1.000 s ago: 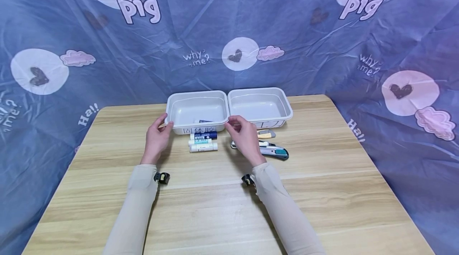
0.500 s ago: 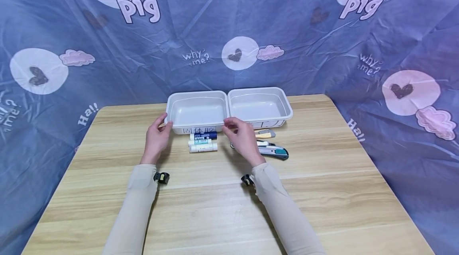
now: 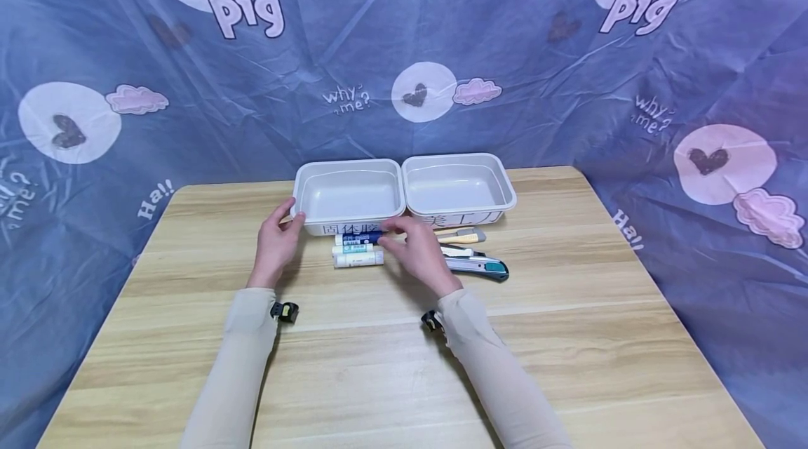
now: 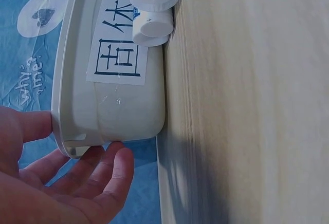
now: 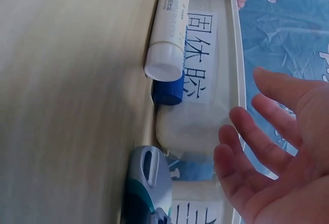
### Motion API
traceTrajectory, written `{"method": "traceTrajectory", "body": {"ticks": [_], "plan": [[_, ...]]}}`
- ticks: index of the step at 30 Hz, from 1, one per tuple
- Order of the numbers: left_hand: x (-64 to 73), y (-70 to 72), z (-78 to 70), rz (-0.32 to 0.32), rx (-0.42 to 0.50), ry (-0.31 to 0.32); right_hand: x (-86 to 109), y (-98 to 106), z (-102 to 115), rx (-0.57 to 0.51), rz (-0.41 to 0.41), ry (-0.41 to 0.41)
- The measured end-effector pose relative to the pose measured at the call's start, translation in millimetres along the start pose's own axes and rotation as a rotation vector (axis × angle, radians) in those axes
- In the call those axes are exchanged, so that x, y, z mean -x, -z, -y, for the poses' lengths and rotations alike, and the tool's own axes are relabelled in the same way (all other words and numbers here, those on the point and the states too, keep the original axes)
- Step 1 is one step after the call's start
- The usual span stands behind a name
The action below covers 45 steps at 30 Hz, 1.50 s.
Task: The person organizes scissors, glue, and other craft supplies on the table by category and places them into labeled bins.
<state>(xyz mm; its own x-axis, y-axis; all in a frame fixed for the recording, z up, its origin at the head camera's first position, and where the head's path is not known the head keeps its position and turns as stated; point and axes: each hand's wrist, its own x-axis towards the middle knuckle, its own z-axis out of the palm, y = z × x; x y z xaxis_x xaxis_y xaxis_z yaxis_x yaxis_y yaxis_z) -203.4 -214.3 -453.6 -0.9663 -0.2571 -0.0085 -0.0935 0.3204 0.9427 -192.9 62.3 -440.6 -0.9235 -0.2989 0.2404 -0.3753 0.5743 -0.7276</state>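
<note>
My left hand [image 3: 278, 247] grips the front left corner of a white plastic tray [image 3: 351, 209]. In the left wrist view, its thumb lies at the rim and its fingers touch the end wall. My right hand [image 5: 288, 147] holds nothing; its fingers are relaxed and spread beside the tray's front right part. Between the hands lie three glue sticks: a dark blue one [image 3: 353, 239], a white-and-teal one [image 3: 352, 250] and a white one [image 3: 358, 260]. They lie against a paper label [image 4: 117, 54] with Chinese characters on the tray's front.
A second white tray [image 3: 459, 205], also labelled, stands against the first on the right. In front of it lie a yellow utility knife [image 3: 468, 235], a partly hidden white one [image 3: 457, 251] and a grey-and-teal one [image 3: 477, 266]. Patterned blue cloth [image 3: 404, 21] hangs behind the wooden table [image 3: 379, 365].
My right hand has moved left from the left tray's front right corner toward the glue sticks. A dark patch inside that tray's front is no longer visible. My left hand stays in place.
</note>
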Motion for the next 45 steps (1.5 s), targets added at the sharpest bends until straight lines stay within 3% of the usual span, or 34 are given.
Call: {"method": "traceTrajectory", "body": {"ticks": [16, 45], "plan": [[-0.6, 0.3, -0.6, -0.002, 0.000, 0.009, 2.2, -12.3, 0.0, 0.066, 0.128, -0.046], [-0.5, 0.0, 0.3, 0.006, -0.004, 0.001, 5.9, -22.1, 0.4, 0.168, 0.296, -0.003]]}}
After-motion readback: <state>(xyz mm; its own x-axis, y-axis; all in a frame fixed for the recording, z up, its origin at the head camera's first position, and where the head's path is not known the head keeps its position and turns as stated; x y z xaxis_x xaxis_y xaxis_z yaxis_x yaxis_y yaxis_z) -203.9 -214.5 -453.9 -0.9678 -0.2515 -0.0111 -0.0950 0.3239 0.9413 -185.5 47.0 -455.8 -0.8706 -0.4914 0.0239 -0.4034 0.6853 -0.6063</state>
